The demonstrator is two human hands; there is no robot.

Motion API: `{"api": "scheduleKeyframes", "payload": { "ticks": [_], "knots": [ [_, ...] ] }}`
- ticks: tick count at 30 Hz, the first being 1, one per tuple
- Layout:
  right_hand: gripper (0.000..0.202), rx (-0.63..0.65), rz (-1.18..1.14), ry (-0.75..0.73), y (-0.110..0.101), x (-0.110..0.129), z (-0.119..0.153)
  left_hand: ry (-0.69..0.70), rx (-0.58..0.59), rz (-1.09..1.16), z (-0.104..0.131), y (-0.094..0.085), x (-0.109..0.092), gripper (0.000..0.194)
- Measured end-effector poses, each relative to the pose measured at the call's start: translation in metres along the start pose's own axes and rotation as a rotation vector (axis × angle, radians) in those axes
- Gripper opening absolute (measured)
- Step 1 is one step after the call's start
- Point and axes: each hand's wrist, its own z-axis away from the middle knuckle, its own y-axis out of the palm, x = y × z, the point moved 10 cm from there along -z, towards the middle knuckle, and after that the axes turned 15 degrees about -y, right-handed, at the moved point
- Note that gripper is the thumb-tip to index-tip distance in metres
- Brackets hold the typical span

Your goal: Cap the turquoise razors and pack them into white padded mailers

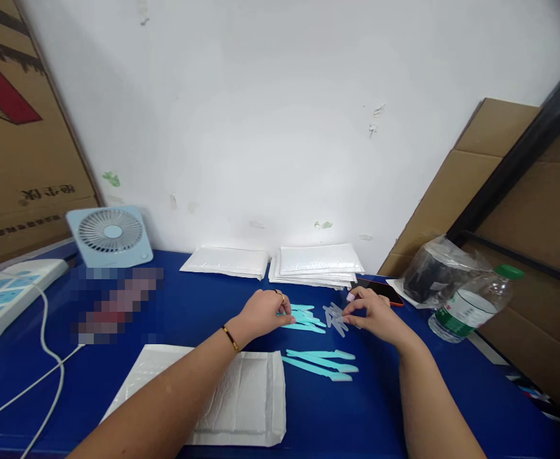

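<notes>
My left hand (266,313) pinches at the left end of a pile of several turquoise sticks (308,319); whether it holds one is hidden. My right hand (370,312) has its fingertips together at the right side of a small heap of clear plastic caps (336,319); what lies between them is too small to tell. Nearer to me lie three turquoise razor-like tools (320,366), side by side, with pale covers on their right ends. A white padded envelope (246,398) lies flat at the front, partly under my left forearm.
Two stacks of white padded envelopes (225,261) (320,260) lie by the wall. A blue fan (112,234) and a power strip (14,296) with cables are at left. At right are a phone (382,292), a bagged dark object (425,277) and a plastic bottle (473,309).
</notes>
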Motion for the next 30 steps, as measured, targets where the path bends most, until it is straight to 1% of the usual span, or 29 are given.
{"api": "scheduleKeyframes", "payload": {
  "ticks": [3,5,6,7,8,10,12,14,17,21,26,30],
  "knots": [
    [0.023,0.085,-0.093,-0.079,0.009,0.016,0.0,0.116,0.094,0.012,0.012,0.017,-0.022,0.03],
    [0.026,0.157,-0.154,-0.107,0.017,0.025,0.0,0.157,0.138,-0.024,0.018,0.029,-0.031,0.03],
    [0.028,0.168,-0.196,-0.118,0.019,0.029,0.0,0.163,0.145,-0.037,0.02,0.033,-0.033,0.028],
    [0.032,0.151,-0.259,-0.13,0.019,0.034,-0.001,0.162,0.14,-0.042,0.02,0.036,-0.034,0.024],
    [0.038,0.105,-0.354,-0.146,0.016,0.04,-0.002,0.157,0.131,-0.041,0.019,0.036,-0.033,0.02],
    [0.057,-0.026,-0.637,-0.185,0.007,0.053,-0.005,0.14,0.115,-0.031,0.017,0.036,-0.03,0.015],
    [0.068,-0.126,-0.936,-0.217,0.0,0.065,-0.006,0.122,0.103,-0.023,0.016,0.034,-0.028,0.018],
    [0.07,-0.155,-1.11,-0.224,-0.002,0.074,-0.006,0.118,0.099,-0.016,0.015,0.033,-0.028,0.024],
    [0.076,-0.136,-1.139,-0.206,0.0,0.079,-0.007,0.139,0.105,-0.005,0.018,0.037,-0.033,0.029],
    [0.077,-0.133,-1.112,-0.201,-0.001,0.077,-0.008,0.15,0.115,-0.021,0.02,0.044,-0.039,0.02],
    [0.074,-0.142,-1.084,-0.181,-0.001,0.073,-0.006,0.109,0.141,-0.012,0.019,0.045,-0.032,0.02],
    [0.066,-0.161,-1.063,-0.198,-0.002,0.067,-0.005,0.089,0.151,0.037,0.015,0.04,-0.027,0.017]
  ]
}}
